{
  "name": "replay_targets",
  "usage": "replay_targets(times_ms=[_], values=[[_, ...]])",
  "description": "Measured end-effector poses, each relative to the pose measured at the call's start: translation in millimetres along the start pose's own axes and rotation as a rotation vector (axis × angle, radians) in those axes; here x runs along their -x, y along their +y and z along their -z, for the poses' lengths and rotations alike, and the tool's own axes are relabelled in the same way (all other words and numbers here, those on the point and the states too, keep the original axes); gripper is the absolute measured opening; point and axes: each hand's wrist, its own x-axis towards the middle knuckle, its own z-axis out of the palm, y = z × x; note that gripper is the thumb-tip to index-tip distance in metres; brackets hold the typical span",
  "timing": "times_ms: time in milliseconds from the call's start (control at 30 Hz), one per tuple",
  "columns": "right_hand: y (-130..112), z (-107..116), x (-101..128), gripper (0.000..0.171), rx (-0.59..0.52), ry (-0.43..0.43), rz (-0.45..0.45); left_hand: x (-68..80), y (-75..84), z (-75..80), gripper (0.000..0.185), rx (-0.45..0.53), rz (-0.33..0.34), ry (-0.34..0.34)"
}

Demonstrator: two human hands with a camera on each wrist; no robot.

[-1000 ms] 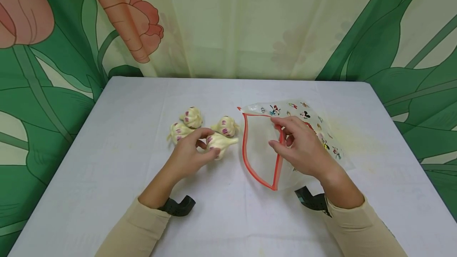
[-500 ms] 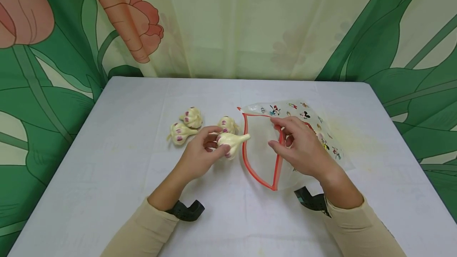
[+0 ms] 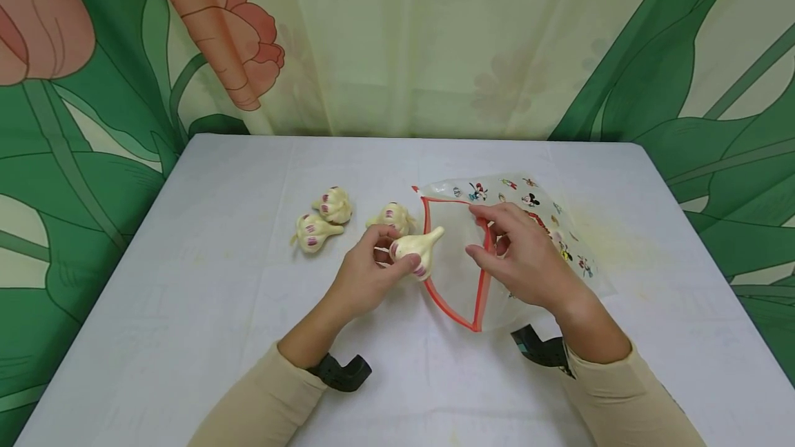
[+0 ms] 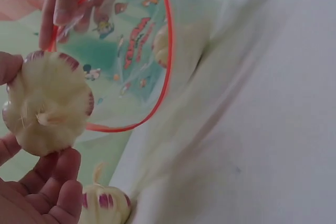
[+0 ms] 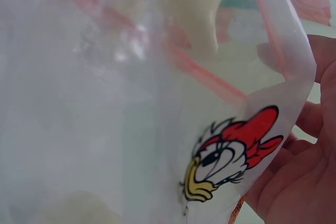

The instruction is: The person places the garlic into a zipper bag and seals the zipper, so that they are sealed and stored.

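Observation:
My left hand [image 3: 373,274] grips a cream garlic bulb [image 3: 418,247] with purple streaks, its stem tip just over the red rim of a clear zip bag [image 3: 456,264]. In the left wrist view the same garlic bulb [image 4: 47,103] sits between thumb and fingers in front of the bag's mouth [image 4: 157,56]. My right hand [image 3: 515,254] pinches the bag's upper red edge and holds the mouth wide. The bag, printed with cartoon figures [image 5: 231,156], lies on the white table [image 3: 186,309]. Something pale shows through the bag [image 4: 161,45].
Three more garlic bulbs lie on the table left of the bag: one [image 3: 335,204], another [image 3: 313,232], and a third [image 3: 393,216] behind my left hand. A flower-print curtain [image 3: 397,40] hangs behind the table's far edge.
My left hand has lifted one garlic bulb from the group and carried it right, up to the bag's mouth. The right hand has kept its hold on the bag.

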Motion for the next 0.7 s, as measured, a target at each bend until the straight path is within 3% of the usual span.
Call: replay_targets(times_ms=[167, 400, 700], values=[[0.3, 0.2, 0.0, 0.052, 0.002, 0.002, 0.004, -2.7, 1.8, -12.8, 0.046, 0.040, -0.004, -0.012], [2.4, -0.6, -0.4, 0.052, -0.010, 0.009, 0.016, -6.7, 7.7, -27.6, 0.046, 0.007, -0.025, -0.036], [1.5, 0.3, -1.4, 0.052, 0.004, 0.004, 0.020, -6.1, 13.9, -37.2, 0.045, -0.019, -0.001, -0.037]])
